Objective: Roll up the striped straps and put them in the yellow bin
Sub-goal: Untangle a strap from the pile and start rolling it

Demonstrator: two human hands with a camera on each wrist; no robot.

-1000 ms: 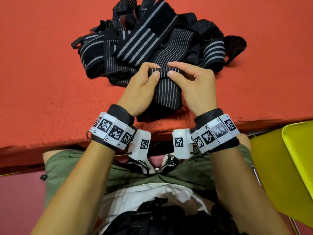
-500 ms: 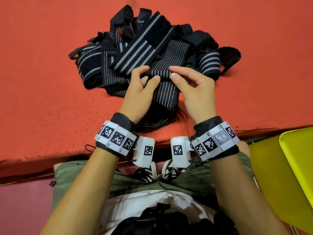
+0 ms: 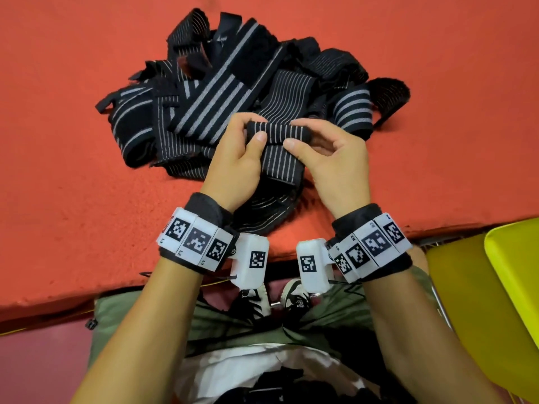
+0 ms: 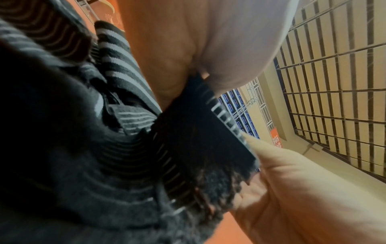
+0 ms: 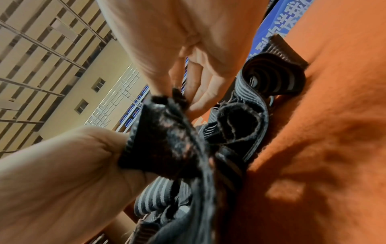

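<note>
A black strap with thin white stripes (image 3: 280, 135) is partly rolled into a short tube, and its loose tail (image 3: 281, 163) hangs down to the red surface. My left hand (image 3: 248, 135) pinches the tube's left end, thumb in front and fingers curled over the top. At the tube's right end my right hand (image 3: 303, 135) pinches it the same way. The left wrist view shows the strap's frayed dark end (image 4: 208, 148) between the two hands, and the right wrist view shows it (image 5: 167, 140) too. Beyond the hands lies a heap of striped straps (image 3: 227, 91). The yellow bin (image 3: 466, 301) stands at the lower right.
The red padded surface (image 3: 73, 170) ends at an edge just in front of my wrists. Below it are my legs, shoes and a pink floor. A loosely coiled strap (image 3: 388, 94) lies at the heap's right side.
The roll has grown from a first fold into a fuller tube. Both hands have lifted it slightly and shifted their fingers round its ends.
</note>
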